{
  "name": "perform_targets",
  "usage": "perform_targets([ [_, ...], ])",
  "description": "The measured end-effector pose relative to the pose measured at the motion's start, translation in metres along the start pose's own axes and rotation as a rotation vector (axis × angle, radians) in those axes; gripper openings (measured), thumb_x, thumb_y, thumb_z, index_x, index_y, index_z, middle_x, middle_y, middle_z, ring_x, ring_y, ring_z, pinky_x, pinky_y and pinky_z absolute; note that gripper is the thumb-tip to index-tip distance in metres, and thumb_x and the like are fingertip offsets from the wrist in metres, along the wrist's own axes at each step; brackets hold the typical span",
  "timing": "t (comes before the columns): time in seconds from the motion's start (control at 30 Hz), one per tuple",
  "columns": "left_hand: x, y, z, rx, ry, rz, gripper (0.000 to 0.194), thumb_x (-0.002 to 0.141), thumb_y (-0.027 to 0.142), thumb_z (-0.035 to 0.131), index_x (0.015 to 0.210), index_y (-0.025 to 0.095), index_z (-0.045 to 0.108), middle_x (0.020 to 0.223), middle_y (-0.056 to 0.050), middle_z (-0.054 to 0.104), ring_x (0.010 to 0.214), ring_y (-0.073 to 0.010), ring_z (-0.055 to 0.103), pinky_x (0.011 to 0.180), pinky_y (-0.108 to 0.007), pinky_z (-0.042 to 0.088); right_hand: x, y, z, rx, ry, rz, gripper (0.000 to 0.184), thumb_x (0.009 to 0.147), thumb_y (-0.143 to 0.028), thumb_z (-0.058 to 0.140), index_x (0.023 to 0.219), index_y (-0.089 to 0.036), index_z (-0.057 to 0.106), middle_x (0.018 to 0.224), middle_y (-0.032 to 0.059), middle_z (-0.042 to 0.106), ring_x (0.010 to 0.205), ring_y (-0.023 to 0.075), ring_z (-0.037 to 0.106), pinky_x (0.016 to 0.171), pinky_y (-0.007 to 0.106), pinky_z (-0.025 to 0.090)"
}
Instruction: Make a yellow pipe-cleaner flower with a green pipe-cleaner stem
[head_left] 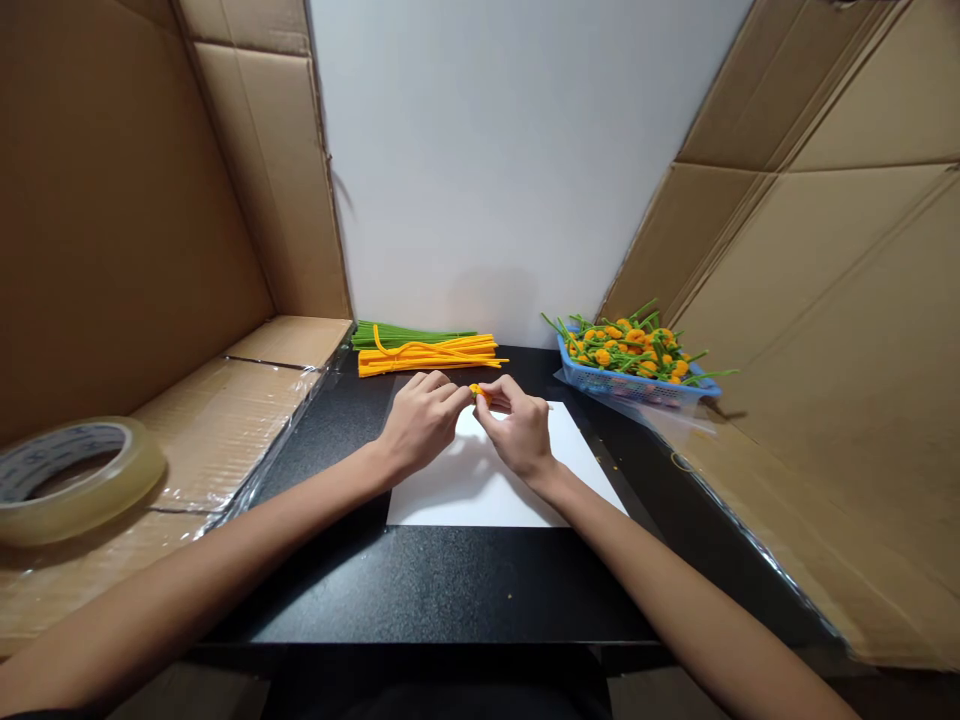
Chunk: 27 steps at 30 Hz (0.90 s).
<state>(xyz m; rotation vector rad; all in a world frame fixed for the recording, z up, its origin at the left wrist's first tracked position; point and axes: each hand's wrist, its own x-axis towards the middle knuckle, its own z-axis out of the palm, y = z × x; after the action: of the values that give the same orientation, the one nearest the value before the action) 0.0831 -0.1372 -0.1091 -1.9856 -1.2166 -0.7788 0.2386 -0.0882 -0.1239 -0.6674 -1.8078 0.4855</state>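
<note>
While bare black tabletop (442,585) stretches from a white sheet (480,495) to the near edge, a person's left hand (426,415) and right hand (517,425) meet, both pinching a small, bright orange piece (478,391) near the sheet's far edge. Printing (45,455) inside the tape roll (142,470) is too small to read.

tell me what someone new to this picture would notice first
Probably the blue basket at the right rear, heaped with orange-and-green pieces. Next, the yellow-orange stems at back left, with green stems behind. Then the left hand and right hand, meeting over the white sheet at a small orange piece.
</note>
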Motion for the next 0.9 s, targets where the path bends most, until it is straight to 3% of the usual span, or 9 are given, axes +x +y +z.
perform_targets([
  [0.37, -0.002, -0.008, -0.001, 0.058, 0.020, 0.174, 0.019, 0.087, 0.004, 0.048, 0.077, 0.016, 0.059, 0.064, 0.000, 0.061, 0.067, -0.0169, 0.054, 0.067, -0.033, 0.036, 0.004, 0.005, 0.010, 0.398, 0.000, 0.417, 0.022, 0.073, -0.034, 0.071, 0.079, -0.016, 0.059, 0.074, 0.0049, 0.070, 0.071, 0.0228, 0.073, 0.068, 0.036, 0.063],
  [0.53, -0.001, -0.003, -0.004, 0.073, -0.087, 0.102, 0.012, 0.095, 0.019, 0.051, 0.090, 0.015, 0.062, 0.070, -0.001, 0.062, 0.063, -0.0166, 0.055, 0.056, -0.031, 0.035, 0.005, 0.003, 0.003, 0.298, 0.040, 0.301, 0.019, 0.076, -0.033, 0.070, 0.081, -0.016, 0.062, 0.084, 0.0067, 0.073, 0.078, 0.0224, 0.073, 0.076, 0.036, 0.062],
  [0.6, 0.000, -0.002, -0.006, 0.067, -0.091, 0.064, 0.017, 0.096, 0.029, 0.053, 0.101, 0.014, 0.062, 0.073, -0.001, 0.062, 0.064, -0.0163, 0.056, 0.053, -0.030, 0.034, 0.005, 0.001, 0.000, 0.270, 0.060, 0.254, 0.016, 0.077, -0.031, 0.069, 0.081, -0.016, 0.063, 0.085, 0.0066, 0.073, 0.078, 0.0217, 0.073, 0.077, 0.035, 0.061],
  [0.67, 0.001, -0.005, -0.007, 0.063, -0.052, 0.087, 0.017, 0.096, 0.027, 0.054, 0.104, 0.016, 0.063, 0.074, -0.001, 0.062, 0.064, -0.0156, 0.056, 0.053, -0.029, 0.034, 0.006, 0.000, -0.002, 0.293, 0.051, 0.248, 0.016, 0.077, -0.030, 0.070, 0.080, -0.016, 0.064, 0.085, 0.0069, 0.072, 0.078, 0.0211, 0.072, 0.077, 0.035, 0.061],
  [0.77, 0.001, -0.014, -0.006, 0.018, 0.053, 0.147, 0.016, 0.094, 0.016, 0.053, 0.102, 0.020, 0.067, 0.071, 0.001, 0.062, 0.062, -0.0135, 0.055, 0.055, -0.026, 0.036, 0.010, -0.002, -0.006, 0.508, -0.044, 0.342, 0.019, 0.075, -0.032, 0.072, 0.081, -0.016, 0.064, 0.098, 0.0089, 0.072, 0.087, 0.0216, 0.070, 0.078, 0.036, 0.060],
  [0.9, 0.001, -0.019, -0.005, -0.094, 0.137, 0.082, 0.017, 0.093, 0.017, 0.054, 0.096, 0.021, 0.070, 0.071, 0.000, 0.064, 0.062, -0.0113, 0.057, 0.056, -0.023, 0.038, 0.017, -0.001, -0.013, 0.905, -0.344, 0.578, 0.034, 0.077, -0.034, 0.072, 0.107, -0.021, 0.065, 0.111, 0.0078, 0.070, 0.093, 0.0194, 0.068, 0.080, 0.036, 0.059],
])
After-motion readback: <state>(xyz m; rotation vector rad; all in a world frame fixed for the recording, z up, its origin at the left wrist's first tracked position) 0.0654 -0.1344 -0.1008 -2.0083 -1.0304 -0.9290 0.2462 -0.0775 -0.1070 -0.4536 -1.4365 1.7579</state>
